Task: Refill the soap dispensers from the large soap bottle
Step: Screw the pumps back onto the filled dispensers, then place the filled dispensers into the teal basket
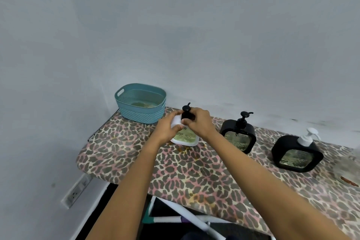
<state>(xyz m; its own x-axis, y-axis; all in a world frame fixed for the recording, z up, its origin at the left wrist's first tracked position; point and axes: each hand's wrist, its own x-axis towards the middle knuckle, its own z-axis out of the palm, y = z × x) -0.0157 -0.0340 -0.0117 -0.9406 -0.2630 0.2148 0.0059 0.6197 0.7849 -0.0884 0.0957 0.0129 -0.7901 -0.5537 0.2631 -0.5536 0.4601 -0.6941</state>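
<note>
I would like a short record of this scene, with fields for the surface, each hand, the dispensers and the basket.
surface: leopard-print padded board
left hand: grips the body of the white square plastic dispenser
right hand: pinches the black pump head on that dispenser's top
other dispensers: black square dispenser with black pump, black square dispenser with white pump; both upright, to the right, untouched
basket: teal plastic basket at the far left end of the board, beside the wall

Soft even light, blurred warped edges
</note>
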